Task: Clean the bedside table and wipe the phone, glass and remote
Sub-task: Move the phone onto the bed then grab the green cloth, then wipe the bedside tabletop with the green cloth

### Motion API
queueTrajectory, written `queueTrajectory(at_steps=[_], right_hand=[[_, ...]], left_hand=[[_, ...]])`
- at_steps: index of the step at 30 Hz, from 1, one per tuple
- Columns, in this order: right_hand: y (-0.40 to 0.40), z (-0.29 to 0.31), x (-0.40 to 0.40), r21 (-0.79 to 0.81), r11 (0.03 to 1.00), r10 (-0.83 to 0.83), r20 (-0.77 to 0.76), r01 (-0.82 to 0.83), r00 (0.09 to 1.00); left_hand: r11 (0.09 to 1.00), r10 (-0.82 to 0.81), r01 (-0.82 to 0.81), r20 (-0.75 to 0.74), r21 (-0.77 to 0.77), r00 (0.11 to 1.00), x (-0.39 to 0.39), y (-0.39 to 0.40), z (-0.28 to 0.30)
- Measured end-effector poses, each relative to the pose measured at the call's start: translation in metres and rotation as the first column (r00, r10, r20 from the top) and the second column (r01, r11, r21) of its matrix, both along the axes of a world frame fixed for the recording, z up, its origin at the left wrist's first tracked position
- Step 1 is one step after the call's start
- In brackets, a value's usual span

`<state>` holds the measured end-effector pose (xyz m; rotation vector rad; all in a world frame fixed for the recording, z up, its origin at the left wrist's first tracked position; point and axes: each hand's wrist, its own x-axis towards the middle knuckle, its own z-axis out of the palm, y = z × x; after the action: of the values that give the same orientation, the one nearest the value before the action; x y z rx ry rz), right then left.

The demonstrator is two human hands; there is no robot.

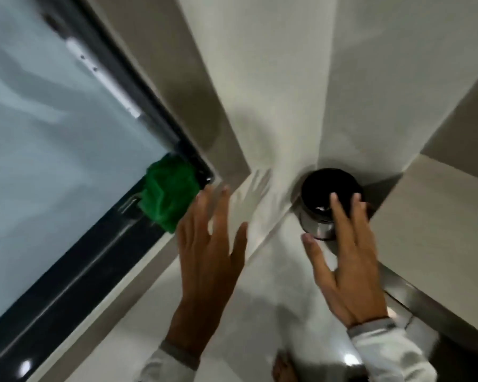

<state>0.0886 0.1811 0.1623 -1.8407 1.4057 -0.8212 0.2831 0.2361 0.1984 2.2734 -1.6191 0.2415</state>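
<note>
A crumpled green cloth [169, 193] lies on the dark frame at the corner of a frosted glass pane. My left hand [209, 244] is spread open just right of the cloth, fingertips close to it, holding nothing. In the room's corner stands a round bin [319, 199] with a black lid and shiny metal side. My right hand [342, 260] reaches over it with fingers apart, two fingertips over the lid, nothing gripped. The picture is blurred. No phone, drinking glass, remote or bedside table shows.
The frosted glass pane [53, 150] in its black frame [66, 274] fills the left. White walls [287, 78] meet in a corner above the bin. A beige panel [436, 230] with a metal edge runs along the right. Pale glossy floor [260, 312] lies below.
</note>
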Motion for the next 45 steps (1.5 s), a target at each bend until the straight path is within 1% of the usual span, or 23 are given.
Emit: queueTrajectory(at_steps=[3,5,8,10,14,16,18,20,22,24,25,27,29,30,31,33,36,38,39,40,41,43,45], right_hand=[[0.011,0.004,0.069,0.112,0.970,0.200,0.130,-0.215,0.971],[0.011,0.005,0.110,0.254,0.912,0.239,0.312,-0.323,0.920],[0.003,0.003,0.167,0.451,0.810,0.166,0.438,-0.376,0.884],[-0.005,0.002,0.187,0.537,0.762,0.061,0.499,-0.363,0.865],[-0.010,-0.004,0.185,0.659,0.640,-0.172,0.624,-0.395,0.762],[-0.008,-0.009,0.168,0.640,0.638,-0.165,0.657,-0.428,0.736],[-0.004,-0.013,0.146,0.577,0.678,-0.104,0.688,-0.455,0.718],[0.000,-0.021,0.120,0.518,0.725,-0.075,0.715,-0.454,0.695],[0.000,-0.030,0.090,0.495,0.764,-0.109,0.731,-0.414,0.673],[-0.007,-0.040,0.048,0.500,0.796,-0.183,0.736,-0.341,0.651],[-0.010,-0.045,0.030,0.512,0.799,-0.223,0.739,-0.315,0.636],[-0.018,-0.058,-0.013,0.557,0.791,-0.342,0.747,-0.254,0.570],[-0.026,-0.073,-0.062,0.626,0.751,-0.502,0.748,-0.209,0.433],[-0.028,-0.080,-0.082,0.654,0.728,-0.562,0.741,-0.205,0.368],[-0.031,-0.087,-0.104,0.687,0.704,-0.620,0.719,-0.182,0.315],[-0.036,-0.102,-0.151,0.788,0.614,-0.762,0.607,-0.043,0.226],[-0.033,-0.130,-0.218,0.873,0.451,-0.892,0.448,0.187,0.059],[-0.026,-0.145,-0.259,0.832,0.377,-0.919,0.391,0.406,0.051],[-0.021,-0.152,-0.280,0.757,0.347,-0.931,0.347,0.553,0.109],[-0.017,-0.158,-0.295,0.634,0.348,-0.936,0.280,0.690,0.215],[-0.009,-0.168,-0.316,0.475,0.367,-0.930,0.158,0.800,0.332],[0.003,-0.189,-0.349,0.248,0.454,-0.847,-0.179,0.856,0.501],[0.010,-0.210,-0.367,0.246,0.533,-0.657,-0.482,0.810,0.579]], left_hand=[[0.973,0.198,-0.195,-0.006,0.123,0.980,0.052,0.026,-0.007],[0.953,0.204,-0.204,0.026,0.222,0.979,0.076,0.029,-0.014],[0.955,0.164,-0.163,0.016,0.248,0.986,0.098,0.027,-0.025],[0.978,0.146,-0.147,0.016,0.150,0.989,0.104,0.023,-0.025],[0.994,0.107,-0.106,0.027,-0.023,0.994,0.114,0.017,-0.018],[0.992,0.068,-0.078,-0.096,-0.100,0.993,0.100,0.015,-0.013],[0.983,0.033,-0.092,-0.336,-0.161,0.941,0.071,0.013,-0.006],[0.985,0.012,-0.110,-0.581,-0.134,0.814,0.036,0.007,-0.005],[0.991,-0.012,-0.089,-0.732,-0.099,0.681,0.006,-0.005,-0.013],[0.997,-0.069,0.002,-0.821,-0.083,0.567,-0.030,-0.028,-0.025],[0.994,-0.111,0.068,-0.830,-0.089,0.547,-0.044,-0.037,-0.027],[0.962,-0.240,0.255,-0.752,-0.098,0.614,-0.081,-0.057,-0.039],[0.877,-0.408,0.479,-0.591,-0.040,0.696,-0.125,-0.076,-0.054],[0.818,-0.497,0.575,-0.511,-0.007,0.701,-0.143,-0.081,-0.063],[0.740,-0.588,0.672,-0.453,0.034,0.670,-0.164,-0.087,-0.073],[0.567,-0.722,0.813,-0.395,0.131,0.567,-0.210,-0.095,-0.095],[0.340,-0.804,0.884,-0.388,0.322,0.451,-0.272,-0.107,-0.125],[0.180,-0.837,0.836,-0.366,0.518,0.407,-0.303,-0.113,-0.149],[0.116,-0.815,0.788,-0.396,0.604,0.424,-0.315,-0.116,-0.162],[0.097,-0.799,0.743,-0.394,0.662,0.455,-0.316,-0.120,-0.170],[0.118,-0.806,0.746,-0.376,0.656,0.458,-0.320,-0.127,-0.178],[0.233,-0.830,0.756,-0.279,0.612,0.482,-0.315,-0.141,-0.196],[0.374,-0.794,0.749,-0.227,0.547,0.563,-0.299,-0.156,-0.211]])
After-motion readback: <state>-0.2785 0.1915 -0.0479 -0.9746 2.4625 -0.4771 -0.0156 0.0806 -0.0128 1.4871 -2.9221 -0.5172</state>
